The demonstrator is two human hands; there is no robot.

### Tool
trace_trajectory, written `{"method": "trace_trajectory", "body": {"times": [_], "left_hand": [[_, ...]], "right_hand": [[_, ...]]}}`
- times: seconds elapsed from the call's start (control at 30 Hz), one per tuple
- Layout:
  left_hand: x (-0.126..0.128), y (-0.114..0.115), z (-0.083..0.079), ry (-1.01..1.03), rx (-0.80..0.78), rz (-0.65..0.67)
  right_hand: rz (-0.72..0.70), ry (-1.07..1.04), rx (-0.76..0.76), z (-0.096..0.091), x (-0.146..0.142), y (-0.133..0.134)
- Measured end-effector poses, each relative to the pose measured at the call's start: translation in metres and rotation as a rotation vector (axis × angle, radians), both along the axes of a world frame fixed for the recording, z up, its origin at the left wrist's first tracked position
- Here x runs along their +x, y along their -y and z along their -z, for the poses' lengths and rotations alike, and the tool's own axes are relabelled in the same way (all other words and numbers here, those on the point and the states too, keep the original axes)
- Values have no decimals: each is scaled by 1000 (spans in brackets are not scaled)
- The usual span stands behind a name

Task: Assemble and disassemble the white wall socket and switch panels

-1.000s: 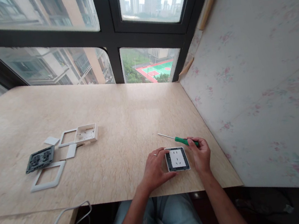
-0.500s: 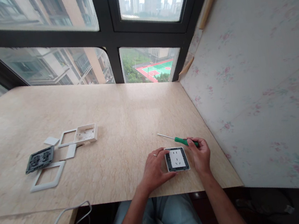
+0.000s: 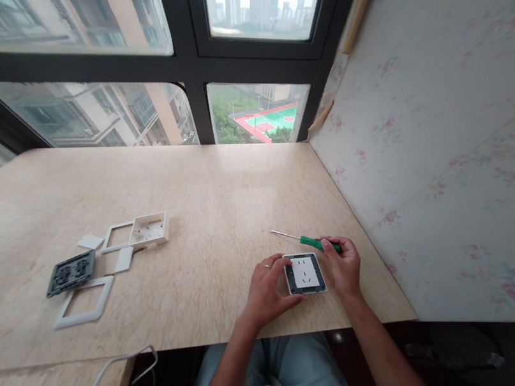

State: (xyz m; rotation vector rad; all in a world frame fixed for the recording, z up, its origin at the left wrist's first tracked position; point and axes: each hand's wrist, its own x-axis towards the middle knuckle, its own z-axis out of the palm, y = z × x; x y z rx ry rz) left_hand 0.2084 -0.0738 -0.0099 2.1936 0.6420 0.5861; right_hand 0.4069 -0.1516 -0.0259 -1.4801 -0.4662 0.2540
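Note:
A wall socket (image 3: 305, 273) with a white face and dark grey frame sits in a white box near the front edge of the counter. My left hand (image 3: 267, 289) grips it from the left, fingers at its top left corner and thumb along the bottom edge. To its right, my right hand (image 3: 344, 264) is closed around the green handle of a screwdriver (image 3: 312, 242). The metal shaft points left, beyond the socket's top edge, with its tip clear of the socket.
At the left lie a white mounting box (image 3: 149, 229), a dark grey socket back (image 3: 71, 272), a white frame (image 3: 86, 316), another white frame (image 3: 109, 239) and small white plates (image 3: 123, 259). A white cable (image 3: 96, 381) crosses the front left edge. A papered wall (image 3: 450, 158) bounds the right side.
Almost nothing differs. The view has shifted very slightly, and my right hand with the screwdriver has moved a touch to the left.

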Motion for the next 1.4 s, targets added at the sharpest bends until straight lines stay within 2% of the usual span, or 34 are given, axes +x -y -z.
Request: {"method": "trace_trajectory", "body": {"times": [1.4], "left_hand": [[0, 0, 1, 2, 12, 8]], "right_hand": [[1, 43, -35, 6, 3, 0]]}}
